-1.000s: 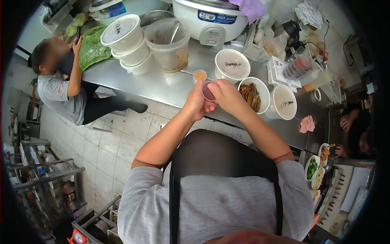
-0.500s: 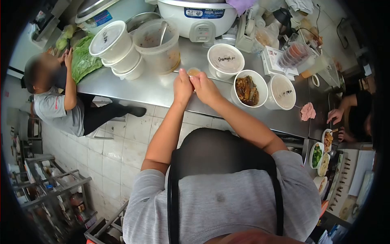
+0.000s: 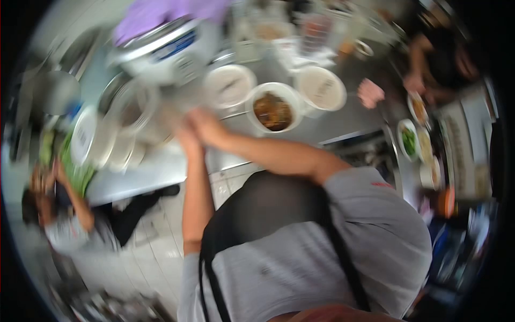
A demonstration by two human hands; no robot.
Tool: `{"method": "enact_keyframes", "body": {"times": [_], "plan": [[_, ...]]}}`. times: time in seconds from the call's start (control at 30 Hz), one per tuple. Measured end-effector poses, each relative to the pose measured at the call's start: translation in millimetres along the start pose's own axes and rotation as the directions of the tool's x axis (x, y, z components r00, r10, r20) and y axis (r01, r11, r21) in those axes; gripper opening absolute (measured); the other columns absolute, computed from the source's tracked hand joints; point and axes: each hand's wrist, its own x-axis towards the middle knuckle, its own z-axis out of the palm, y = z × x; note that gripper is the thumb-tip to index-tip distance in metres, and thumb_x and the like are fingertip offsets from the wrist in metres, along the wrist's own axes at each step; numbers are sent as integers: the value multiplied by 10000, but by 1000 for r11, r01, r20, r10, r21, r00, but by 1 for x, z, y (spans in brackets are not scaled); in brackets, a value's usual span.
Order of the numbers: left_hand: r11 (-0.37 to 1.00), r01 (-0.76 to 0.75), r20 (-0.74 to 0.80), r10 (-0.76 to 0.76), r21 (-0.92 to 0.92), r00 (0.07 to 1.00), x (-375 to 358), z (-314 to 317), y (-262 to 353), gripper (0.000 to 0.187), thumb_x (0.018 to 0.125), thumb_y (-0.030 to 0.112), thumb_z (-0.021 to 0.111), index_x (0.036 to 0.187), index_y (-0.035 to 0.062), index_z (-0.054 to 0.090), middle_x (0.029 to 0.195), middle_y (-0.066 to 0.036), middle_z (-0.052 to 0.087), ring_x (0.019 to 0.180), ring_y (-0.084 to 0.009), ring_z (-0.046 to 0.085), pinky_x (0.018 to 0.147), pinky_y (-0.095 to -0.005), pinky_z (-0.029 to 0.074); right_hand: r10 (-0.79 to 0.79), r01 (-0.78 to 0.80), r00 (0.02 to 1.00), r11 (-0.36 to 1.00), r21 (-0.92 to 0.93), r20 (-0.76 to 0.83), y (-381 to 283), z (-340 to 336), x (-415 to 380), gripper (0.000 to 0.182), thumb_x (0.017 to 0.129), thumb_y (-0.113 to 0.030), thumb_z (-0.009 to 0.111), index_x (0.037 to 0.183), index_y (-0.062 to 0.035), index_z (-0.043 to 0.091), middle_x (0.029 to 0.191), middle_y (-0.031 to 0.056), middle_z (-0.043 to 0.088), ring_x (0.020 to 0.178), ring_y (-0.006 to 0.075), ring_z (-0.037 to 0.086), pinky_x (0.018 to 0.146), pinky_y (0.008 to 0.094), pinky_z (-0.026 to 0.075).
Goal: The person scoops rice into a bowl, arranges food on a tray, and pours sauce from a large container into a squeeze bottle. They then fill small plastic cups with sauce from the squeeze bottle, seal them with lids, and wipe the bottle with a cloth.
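Motion blurs the view. My left hand and my right hand are close together over the near edge of the steel table. Their fingers are smeared, and whatever they may hold cannot be made out. Just left of them stands a clear plastic tub. To their right are a lidded white tub, an open white bowl with brown food and another lidded white tub. Stacked white tubs stand farther left.
A rice cooker with purple cloth stands behind. A pink cloth lies at the right. One person sits at far left beside leafy greens; another person's arm reaches in near food dishes at far right.
The view has swung and blurred. My hands, still together, now appear nearer the clear tub and farther from the lidded tub. The small cup of liquid seen at them earlier cannot be made out.
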Motion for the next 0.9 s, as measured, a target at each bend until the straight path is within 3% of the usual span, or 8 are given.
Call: {"method": "enact_keyframes", "body": {"times": [0.07, 0.17, 0.4, 0.53, 0.63, 0.83, 0.87, 0.9], "plan": [[996, -13, 187, 29, -85, 982, 8, -11, -12, 490, 887, 465, 246, 754, 80, 518, 717, -30, 520, 665, -147, 476, 641, -298, 403, 123, -125, 992, 989, 76, 21, 25, 17, 6, 287, 848, -230, 357, 867, -23, 555, 893, 216, 554, 823, 347, 528, 724, 434, 397], [981, 118, 11, -121, 155, 993, -11, 3, 28, 550, 887, 467, 222, 781, 21, 526, 765, -86, 566, 694, -188, 506, 694, -338, 419, 423, -421, 898, 906, 43, -121, 21, 19, 1, 427, 849, -368, 358, 855, 12, 553, 846, 219, 575, 797, 365, 548, 710, 421, 412], [947, 2, 158, -56, 320, 986, -9, 12, 46, 527, 892, 453, 233, 740, 34, 514, 648, -67, 530, 516, -144, 468, 422, -277, 351, 287, -283, 951, 958, 50, -114, 14, -6, 2, 500, 851, -425, 362, 760, 29, 550, 713, 189, 594, 688, 342, 571, 630, 409, 426], [934, 72, 247, -166, 350, 955, -20, 27, 55, 519, 906, 413, 209, 682, 36, 487, 568, -50, 482, 441, -112, 398, 371, -246, 300, 437, -479, 856, 871, 106, 275, 4, -43, -1, 560, 853, -473, 335, 765, 42, 537, 712, 181, 596, 661, 312, 589, 611, 380, 440], [923, -14, 283, -104, 384, 954, -30, 48, 71, 528, 913, 374, 207, 676, 3, 498, 607, -86, 513, 508, -148, 457, 446, -280, 378, 372, -376, 921, 926, -14, -111, -10, -55, -20, 560, 857, -471, 326, 810, 49, 526, 729, 196, 593, 676, 325, 586, 623, 395, 439], [958, -187, 447, 73, 216, 891, -53, 81, 94, 514, 912, 345, 234, 739, -53, 510, 698, -137, 563, 618, -192, 509, 547, -324, 427, 163, -181, 973, 977, -110, -161, -16, -94, -28, 407, 861, -375, 356, 780, -15, 526, 756, 190, 576, 736, 344, 561, 655, 414, 420], [752, -471, 501, 218, 461, 838, -51, 80, 95, 468, 903, 330, 263, 773, -51, 502, 705, -172, 565, 622, -219, 509, 559, -355, 425, 141, -157, 977, 984, -87, -160, -18, -100, -30, 393, 860, -362, 361, 770, -17, 526, 749, 186, 575, 741, 340, 559, 655, 416, 417], [822, -441, 515, 219, 360, 829, -32, 73, 75, 405, 889, 306, 299, 784, -40, 482, 705, -196, 558, 617, -252, 514, 554, -387, 412, 116, -125, 983, 991, -55, -140, -19, -103, -31, 380, 860, -348, 366, 760, -19, 526, 742, 183, 575, 745, 335, 558, 654, 417, 415]]}}
